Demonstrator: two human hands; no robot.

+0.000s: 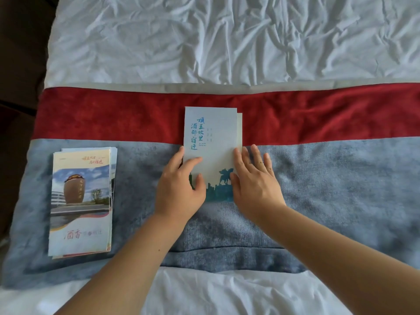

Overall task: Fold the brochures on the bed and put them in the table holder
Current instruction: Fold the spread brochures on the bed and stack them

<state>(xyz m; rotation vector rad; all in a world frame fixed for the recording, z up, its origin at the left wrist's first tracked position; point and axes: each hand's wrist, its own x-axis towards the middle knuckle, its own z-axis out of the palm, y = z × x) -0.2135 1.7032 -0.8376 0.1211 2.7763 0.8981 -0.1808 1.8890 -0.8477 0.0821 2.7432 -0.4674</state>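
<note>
White, creased bedding covers the bed (227,37) from edge to edge, and across it lies a wide runner (341,178), a red band on the far side and grey-blue plush on the near side. At the left end of the grey part sits a stack of brochures (81,201), loosely squared, with a photo cover showing a large jar-shaped building on top.

In the middle of the runner, straddling the red and grey bands, lies a single brochure (211,142), folded to a narrow panel with blue calligraphy facing up. A sliver of an under panel peeks out along its right edge, so the layers are not quite flush.

Both hands are on it with nothing gripped. The left hand (179,187) lies flat over the lower left corner, fingers extended and pressing down. The right hand (254,180) rests with straight fingers along the lower right edge.

To me this looks like the creasing step of one brochure. The next move probably calls for squaring that stray edge, firming the fold, then lifting the piece. The table holder is nowhere in sight.
</note>
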